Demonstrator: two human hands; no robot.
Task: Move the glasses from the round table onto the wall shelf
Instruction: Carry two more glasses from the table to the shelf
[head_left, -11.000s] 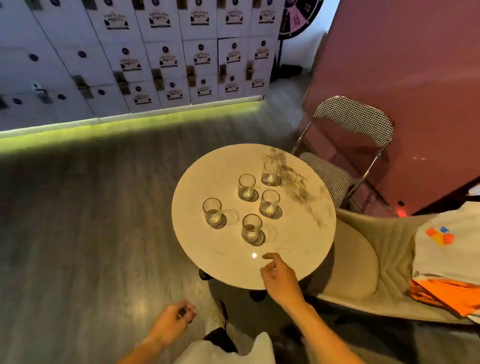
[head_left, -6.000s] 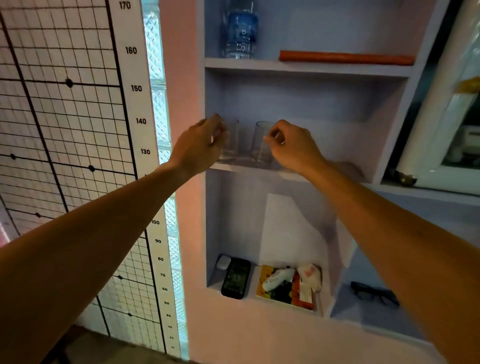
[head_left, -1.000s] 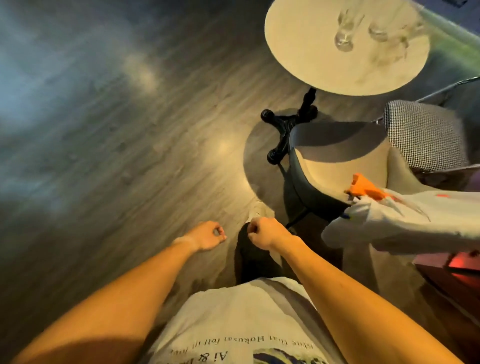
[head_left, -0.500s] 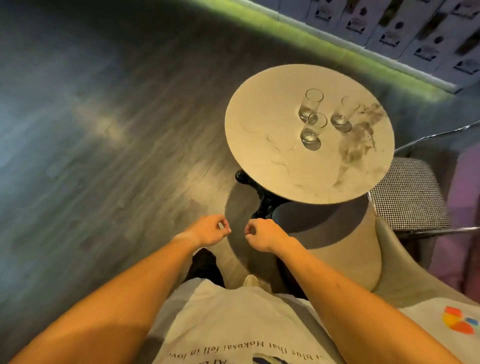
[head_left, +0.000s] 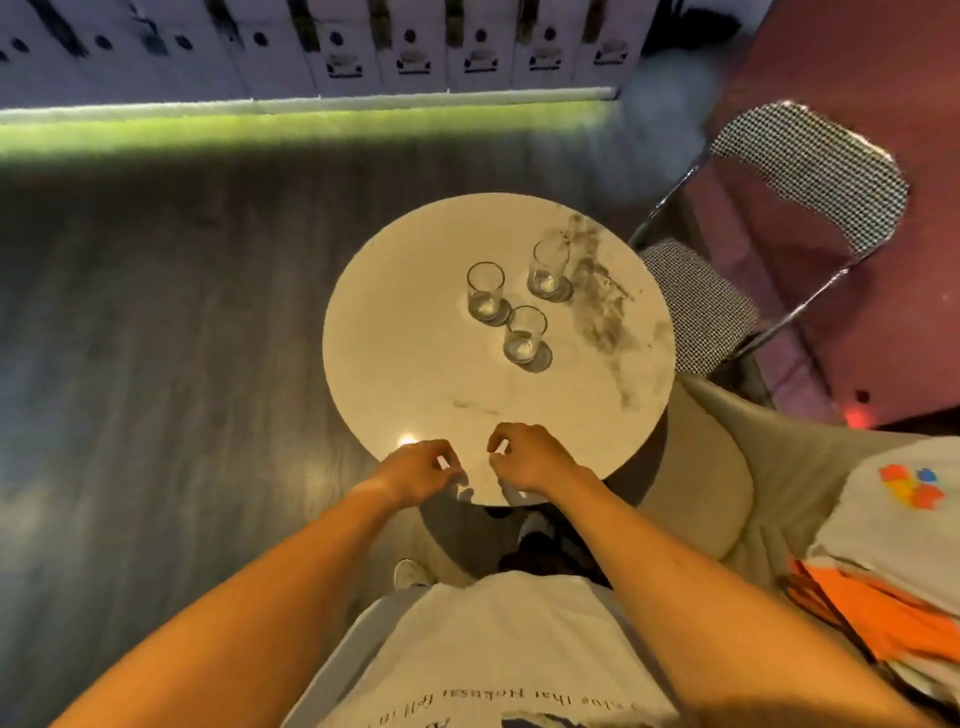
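Three clear glasses stand upright on the round marble table (head_left: 415, 374): a left glass (head_left: 485, 292), a far right glass (head_left: 548, 269) and a nearer glass (head_left: 523, 335). My left hand (head_left: 418, 470) hovers over the table's near edge, its fingers loosely curled around nothing. Beside it, my right hand (head_left: 527, 457) is also over the near edge, empty, with fingers curled but apart. Both hands are well short of the glasses. The wall shelf is out of view.
A houndstooth folding chair (head_left: 779, 218) stands right of the table against a dark red wall. A beige padded seat (head_left: 727, 467) sits at the near right, with white and orange cloth (head_left: 893, 571) on it. Lockers (head_left: 415, 47) line the far wall above a green light strip.
I have stepped up to the table from its side. Both hands moved forward from over the floor to above the table's near edge. Three glasses still stand on it.
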